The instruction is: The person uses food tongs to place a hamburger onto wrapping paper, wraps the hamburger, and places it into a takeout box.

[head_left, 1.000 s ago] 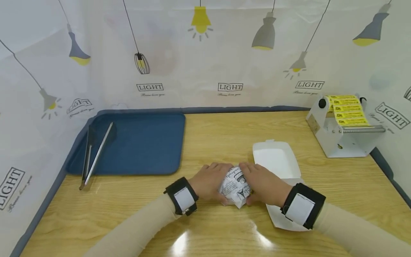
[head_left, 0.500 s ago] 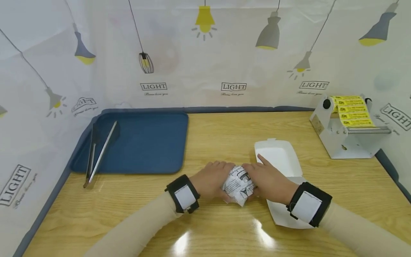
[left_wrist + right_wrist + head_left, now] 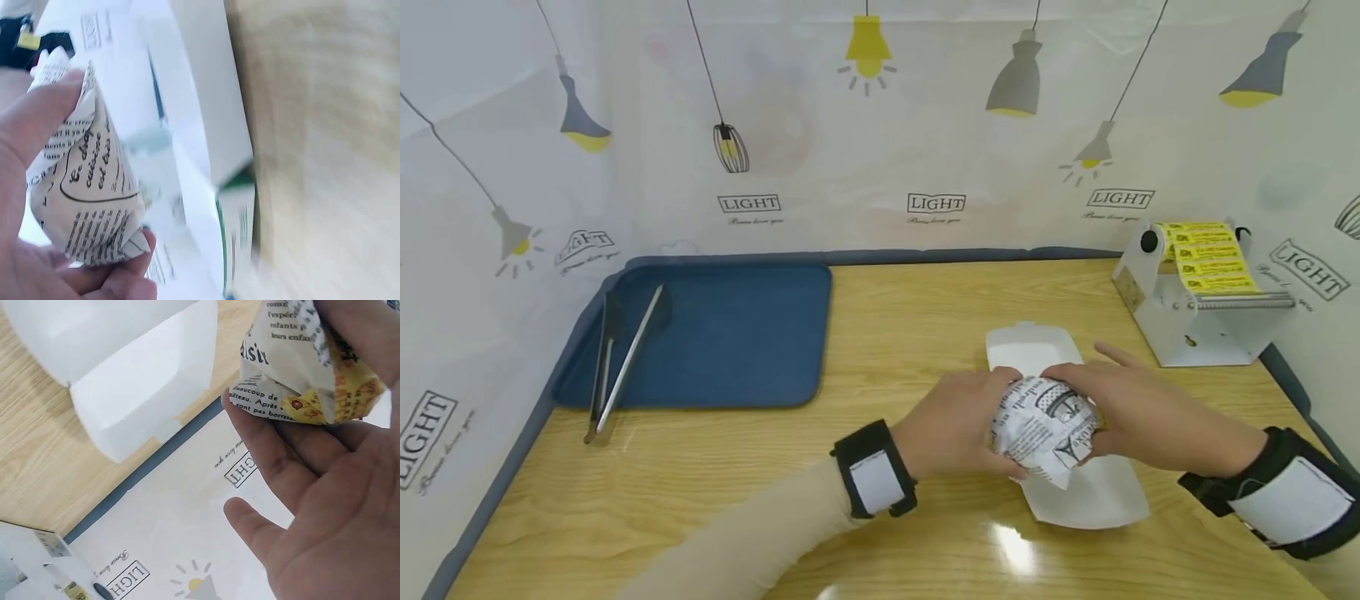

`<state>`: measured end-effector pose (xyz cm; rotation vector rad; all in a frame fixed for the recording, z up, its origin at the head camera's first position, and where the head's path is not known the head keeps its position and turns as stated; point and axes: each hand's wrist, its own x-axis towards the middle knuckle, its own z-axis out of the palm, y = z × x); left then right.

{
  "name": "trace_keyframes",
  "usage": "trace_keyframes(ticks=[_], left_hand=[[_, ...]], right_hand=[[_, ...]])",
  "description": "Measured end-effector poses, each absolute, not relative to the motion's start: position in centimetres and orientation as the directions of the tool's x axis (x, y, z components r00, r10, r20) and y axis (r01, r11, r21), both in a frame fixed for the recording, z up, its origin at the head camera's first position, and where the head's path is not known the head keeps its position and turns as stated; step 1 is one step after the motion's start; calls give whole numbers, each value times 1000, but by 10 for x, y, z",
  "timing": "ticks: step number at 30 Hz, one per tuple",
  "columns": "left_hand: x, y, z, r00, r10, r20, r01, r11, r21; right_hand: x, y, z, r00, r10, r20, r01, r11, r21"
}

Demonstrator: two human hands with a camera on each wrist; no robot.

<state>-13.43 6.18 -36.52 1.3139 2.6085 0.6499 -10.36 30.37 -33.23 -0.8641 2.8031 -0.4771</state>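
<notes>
A round wrapped burger (image 3: pixel 1047 425) in white paper with black print is held between both hands above the open white clamshell box (image 3: pixel 1093 496). The paper hides its contents. My left hand (image 3: pixel 958 425) grips its left side; in the left wrist view the thumb lies on one side of the paper (image 3: pixel 87 181) and curled fingers on the other. My right hand (image 3: pixel 1165 412) holds the right side, with the little finger sticking out apart. Yellow and orange print shows on the wrapper (image 3: pixel 350 394) in the right wrist view, where the fingers lie along its surface.
At the left back is a blue tray (image 3: pixel 752 333) with metal tongs (image 3: pixel 628 367) leaning over its front edge. A white label dispenser (image 3: pixel 1202 325) with a yellow label roll stands at the right back. A printed wall sheet (image 3: pixel 820 142) rises behind the wooden table.
Both hands have carried the wrapped burger to the right and up, from beside the clamshell box to over it. The right hand's little finger has lifted off the wrapper. Tray, tongs and dispenser have stayed put.
</notes>
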Motion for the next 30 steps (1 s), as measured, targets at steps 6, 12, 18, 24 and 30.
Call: trace_keyframes(ticks=[6, 12, 18, 24, 30], left_hand=[[-121, 96, -377, -599, 799, 52, 762, 548, 345], [-112, 104, -392, -619, 785, -7, 762, 603, 235], [-109, 97, -404, -623, 779, -71, 762, 625, 168], [-113, 83, -406, -622, 776, -104, 756, 630, 179], [-120, 61, -404, -623, 769, -144, 726, 637, 258]], right_hand=[[-92, 333, -343, -844, -522, -120, -465, 826, -319], [-88, 336, -366, -835, -511, -201, -434, 839, -330], [-89, 321, -387, -823, -514, -242, -423, 839, -343], [-90, 302, -394, -837, -506, -208, -421, 838, -347], [-92, 280, -394, -839, -522, -151, -437, 813, -384]])
